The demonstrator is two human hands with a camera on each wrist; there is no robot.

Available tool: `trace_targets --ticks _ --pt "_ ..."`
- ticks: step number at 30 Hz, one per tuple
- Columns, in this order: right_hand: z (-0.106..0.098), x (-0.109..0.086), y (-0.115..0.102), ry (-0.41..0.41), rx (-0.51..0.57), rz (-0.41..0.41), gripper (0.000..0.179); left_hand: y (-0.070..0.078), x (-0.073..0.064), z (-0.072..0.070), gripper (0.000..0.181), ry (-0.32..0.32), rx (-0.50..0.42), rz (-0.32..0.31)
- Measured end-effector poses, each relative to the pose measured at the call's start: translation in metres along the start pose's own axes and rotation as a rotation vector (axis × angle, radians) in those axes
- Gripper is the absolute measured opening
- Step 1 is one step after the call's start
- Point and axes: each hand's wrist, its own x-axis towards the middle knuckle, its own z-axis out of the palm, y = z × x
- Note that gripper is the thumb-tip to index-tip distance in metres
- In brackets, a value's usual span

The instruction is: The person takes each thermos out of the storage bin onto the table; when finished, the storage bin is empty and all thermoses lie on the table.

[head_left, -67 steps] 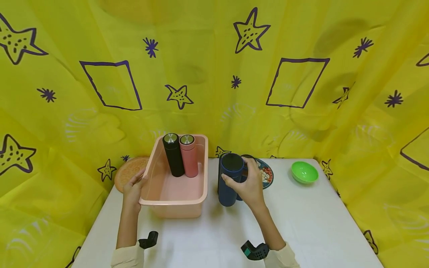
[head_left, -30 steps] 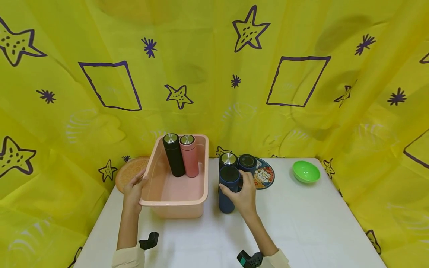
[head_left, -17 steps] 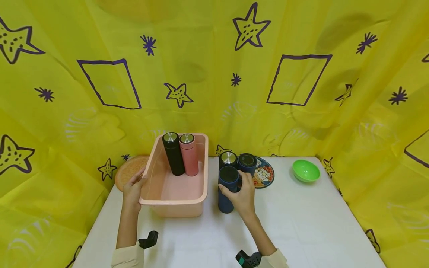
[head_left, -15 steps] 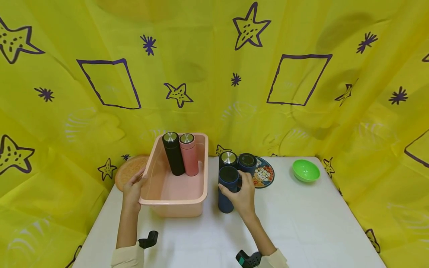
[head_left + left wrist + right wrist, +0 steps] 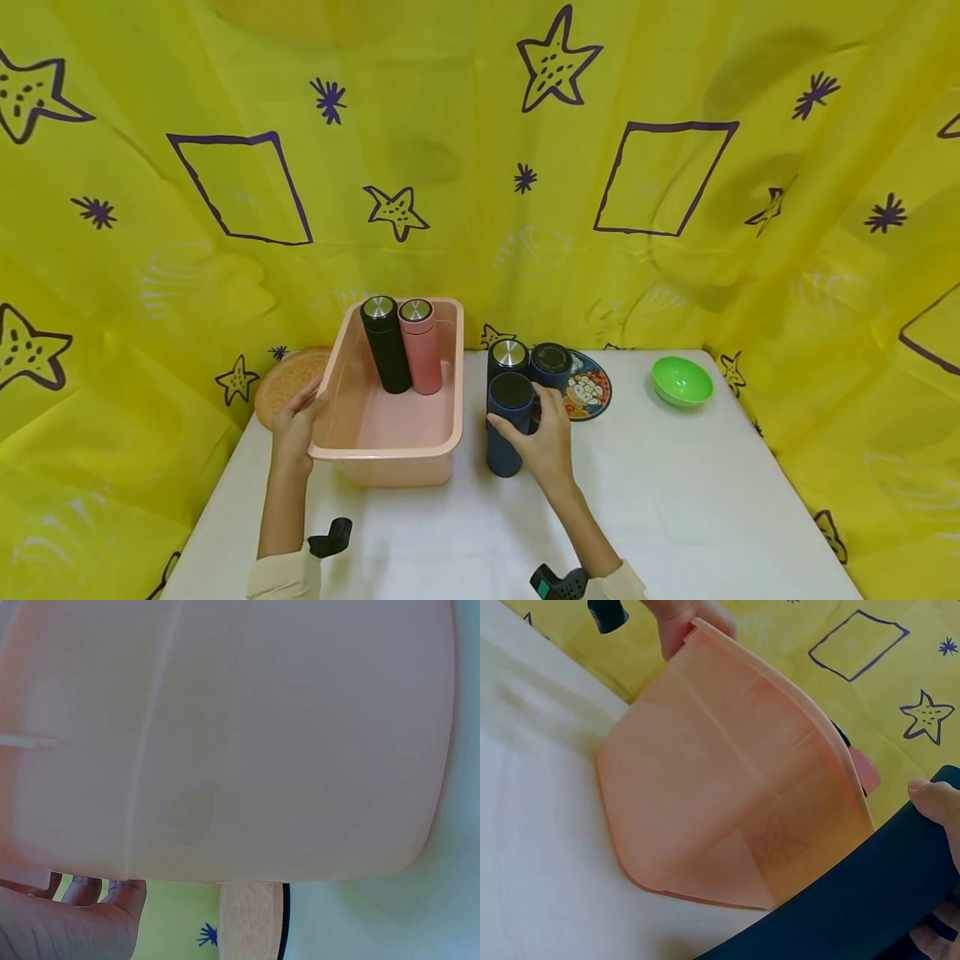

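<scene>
My left hand [image 5: 294, 427] grips the left rim of a pink plastic basin [image 5: 393, 473], thumb over the edge. Inside the basin's far end, a black thermos flask [image 5: 388, 354] and a pink thermos flask [image 5: 422, 358] stand side by side with silver-topped lids. To the basin's right, my right hand [image 5: 549, 437] holds a dark blue thermos flask [image 5: 504, 454] near its top, thumb on the near side and fingers round the right. The flask is upright, its base low over the white table. In the right wrist view its dark side [image 5: 840, 892] fills the lower right corner.
Close behind the held flask stand a dark flask with a silver lid [image 5: 509, 353] and a dark blue flask with a dark lid [image 5: 551, 358]. A round patterned mat [image 5: 588, 392] lies beside them. A green bowl [image 5: 682, 382] sits far right; an orange disc [image 5: 288, 379] lies behind the basin's left.
Since the earliest frame my right hand has brought the blue flask down and nearer, uncovering the two flasks behind it. Over the last half second it stays put. My left hand keeps its hold.
</scene>
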Motion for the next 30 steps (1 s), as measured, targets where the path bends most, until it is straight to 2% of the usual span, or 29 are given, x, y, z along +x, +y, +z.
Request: trace_targets --ticks 10,30 --pt "0.0005 -0.0033 0.0036 -0.019 0.011 0.025 0.075 -0.0042 0.0003 -0.0029 0.054 -0.016 -0.006 -0.006" --pt "0.0017 -0.0027 0.0046 -0.026 0.045 0.045 0.074 -0.0024 0.0019 -0.0022 0.053 -0.014 -0.006 -0.017"
